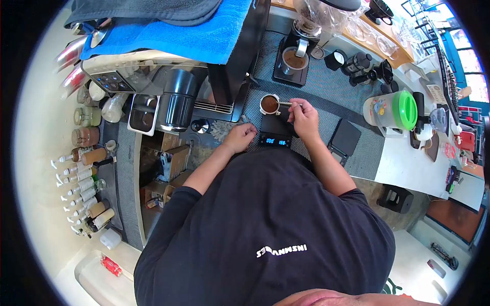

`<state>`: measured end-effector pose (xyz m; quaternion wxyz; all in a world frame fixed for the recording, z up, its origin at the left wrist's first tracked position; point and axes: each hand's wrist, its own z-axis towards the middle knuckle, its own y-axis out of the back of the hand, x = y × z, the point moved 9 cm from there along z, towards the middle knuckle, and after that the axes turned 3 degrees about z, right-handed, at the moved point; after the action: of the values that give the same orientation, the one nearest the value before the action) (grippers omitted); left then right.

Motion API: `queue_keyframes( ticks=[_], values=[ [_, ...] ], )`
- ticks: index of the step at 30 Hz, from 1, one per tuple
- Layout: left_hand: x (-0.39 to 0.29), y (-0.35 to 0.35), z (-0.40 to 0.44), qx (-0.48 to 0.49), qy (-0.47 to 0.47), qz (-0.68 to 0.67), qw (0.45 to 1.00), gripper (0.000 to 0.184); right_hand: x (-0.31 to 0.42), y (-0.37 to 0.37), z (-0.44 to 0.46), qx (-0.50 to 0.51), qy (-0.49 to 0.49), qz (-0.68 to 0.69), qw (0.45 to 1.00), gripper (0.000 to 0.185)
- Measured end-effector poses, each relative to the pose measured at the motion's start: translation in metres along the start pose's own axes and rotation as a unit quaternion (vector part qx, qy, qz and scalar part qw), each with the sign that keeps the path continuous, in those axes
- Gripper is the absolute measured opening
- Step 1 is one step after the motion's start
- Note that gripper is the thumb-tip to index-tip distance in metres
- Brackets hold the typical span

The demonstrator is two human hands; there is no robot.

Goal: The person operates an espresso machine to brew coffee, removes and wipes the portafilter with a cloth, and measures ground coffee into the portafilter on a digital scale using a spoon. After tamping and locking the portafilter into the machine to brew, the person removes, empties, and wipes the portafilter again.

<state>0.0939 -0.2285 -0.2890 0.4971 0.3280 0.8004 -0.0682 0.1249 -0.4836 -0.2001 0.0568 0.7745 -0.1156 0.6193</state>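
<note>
Upon the matted tabletop (pixel 329 92), one portafilter (pixel 261 106) already holds coffee grounds (pixel 269 104), apparently not yet pressed, while the right hand (pixel 304 118) pinches a thin handle (pixel 285 103) and the left hand's (pixel 241 136) curled grip hides any content.

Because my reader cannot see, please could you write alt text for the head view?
A person's right hand holds a thin tool at a round container of brown grounds, near a lit digital scale; the left hand is beside the scale. A blue towel lies at upper left.
</note>
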Motion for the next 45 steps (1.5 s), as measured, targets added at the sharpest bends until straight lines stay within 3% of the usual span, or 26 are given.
queue_keyframes(
  ticks=[10, 16, 19, 25, 31, 38, 42, 45],
  values=[
    [0.000, 0.000, 0.001, -0.006, -0.013, -0.005, 1.000, 0.019, 0.025, -0.002, -0.010, 0.023, 0.050, -0.086, 0.995, 0.019],
    [0.000, 0.000, 0.000, -0.002, -0.014, -0.007, 1.000, 0.019, 0.053, -0.007, -0.017, 0.045, 0.189, -0.149, 0.970, 0.018],
    [0.001, -0.001, 0.001, 0.002, -0.013, -0.009, 1.000, 0.019, 0.059, -0.006, -0.019, 0.034, 0.197, -0.134, 0.971, 0.019],
    [-0.002, -0.001, 0.000, -0.001, -0.021, 0.005, 1.000, 0.019, 0.018, 0.002, -0.007, -0.015, -0.012, 0.113, 0.993, 0.023],
    [-0.001, 0.000, 0.000, 0.001, -0.017, 0.002, 1.000, 0.019, -0.008, 0.003, -0.005, -0.038, -0.076, 0.081, 0.993, 0.022],
    [0.004, -0.002, 0.002, 0.003, -0.011, -0.004, 1.000, 0.018, 0.057, 0.007, 0.007, -0.009, 0.024, 0.074, 0.997, 0.020],
    [0.004, -0.002, 0.002, 0.007, -0.007, -0.006, 1.000, 0.018, 0.114, 0.021, 0.034, -0.059, 0.129, 0.062, 0.988, 0.020],
    [0.003, -0.001, 0.002, 0.007, -0.006, -0.005, 1.000, 0.018, 0.146, 0.025, 0.051, -0.091, 0.224, -0.133, 0.961, 0.021]
  ],
)
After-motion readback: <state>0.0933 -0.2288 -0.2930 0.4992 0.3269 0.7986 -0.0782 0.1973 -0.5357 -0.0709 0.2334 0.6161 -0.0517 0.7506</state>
